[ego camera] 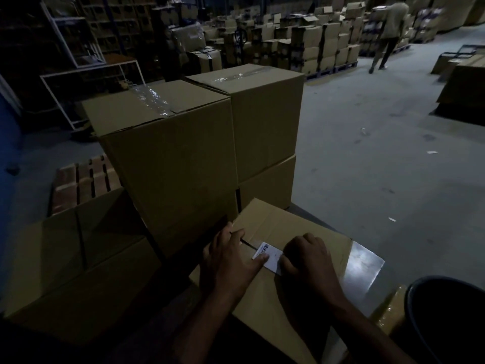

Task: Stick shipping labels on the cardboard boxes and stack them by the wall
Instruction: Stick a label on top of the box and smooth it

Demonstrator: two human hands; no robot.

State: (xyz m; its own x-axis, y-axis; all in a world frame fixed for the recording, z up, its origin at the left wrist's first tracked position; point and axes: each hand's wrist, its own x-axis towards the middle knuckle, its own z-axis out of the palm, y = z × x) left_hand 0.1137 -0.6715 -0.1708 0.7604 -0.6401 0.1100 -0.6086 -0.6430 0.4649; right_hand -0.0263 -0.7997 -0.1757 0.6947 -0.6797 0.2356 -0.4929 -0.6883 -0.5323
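Left hand (pixel 231 261) flat on label (pixel 269 256), right hand (pixel 305 256) knuckled over it, grip unclear, box (pixel 301 292) edge cut off.

Two hands (pixel 231 261), one barcode label (pixel 269 256), five nearby cardboard boxes (pixel 170 158), one wooden pallet (pixel 84 179), one walking person (pixel 388 32)

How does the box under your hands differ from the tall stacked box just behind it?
The near box sits low and carries a white barcode label that both hands are pressing on; the tall stacked box stands higher and shows no label. Both are plain brown cardboard sealed with clear tape.
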